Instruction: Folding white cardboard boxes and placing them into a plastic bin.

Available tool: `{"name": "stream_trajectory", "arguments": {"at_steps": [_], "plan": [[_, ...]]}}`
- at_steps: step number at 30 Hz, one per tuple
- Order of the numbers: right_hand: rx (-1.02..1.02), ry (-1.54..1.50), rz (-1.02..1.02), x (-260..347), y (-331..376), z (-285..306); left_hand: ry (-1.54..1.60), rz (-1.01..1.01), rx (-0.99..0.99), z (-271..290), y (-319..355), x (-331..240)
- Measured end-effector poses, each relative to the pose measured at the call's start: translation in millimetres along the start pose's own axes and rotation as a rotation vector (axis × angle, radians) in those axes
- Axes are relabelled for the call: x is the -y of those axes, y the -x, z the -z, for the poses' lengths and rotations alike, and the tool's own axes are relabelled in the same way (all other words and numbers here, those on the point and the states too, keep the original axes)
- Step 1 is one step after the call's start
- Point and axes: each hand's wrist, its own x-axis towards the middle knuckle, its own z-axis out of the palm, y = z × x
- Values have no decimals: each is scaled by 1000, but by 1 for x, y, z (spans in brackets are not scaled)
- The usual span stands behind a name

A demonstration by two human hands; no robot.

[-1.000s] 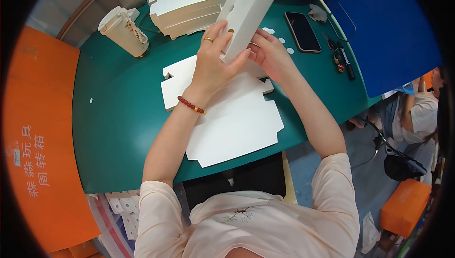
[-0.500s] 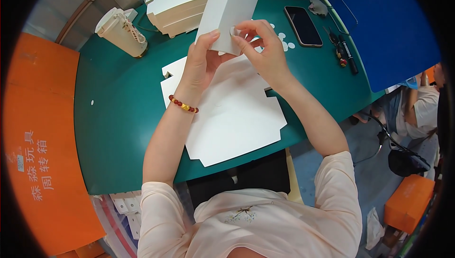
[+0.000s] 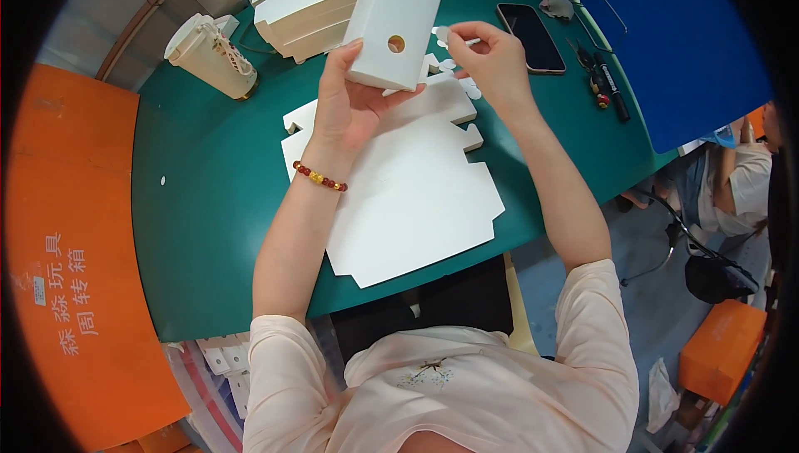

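Observation:
A folded white cardboard box (image 3: 398,16) is tilted up in my left hand (image 3: 354,95), thumb on its near left edge and fingers underneath. Two round holes show in its facing side. To the right of the box, my right hand (image 3: 495,62) pinches a small white paper disc (image 3: 443,34) between thumb and fingertips. More white discs (image 3: 448,64) lie scattered on the table around that hand, partly hidden by it. Under both hands rests a pile of flat white cardboard blanks (image 3: 408,195) with notched edges.
The green table (image 3: 208,245) carries a stack of white cardboard (image 3: 312,4) at the back, a lidded cup (image 3: 212,58) left, and a phone (image 3: 531,37) and black marker (image 3: 614,91) right. An orange box (image 3: 83,245) stands left. Another person (image 3: 745,178) sits far right.
My right hand has drawn away from the box to the right with a disc. The box's lower hole now shows open, and the box has turned and shifted slightly left.

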Motion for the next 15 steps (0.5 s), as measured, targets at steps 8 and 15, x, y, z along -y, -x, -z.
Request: {"name": "stream_trajectory", "arguments": {"at_steps": [8,15], "plan": [[5,361,486,-3,8,-13,-166,-64,30,-5,-1,4],[94,286,308,-1,13,-18,-269,-85,19,3,-3,8]]}}
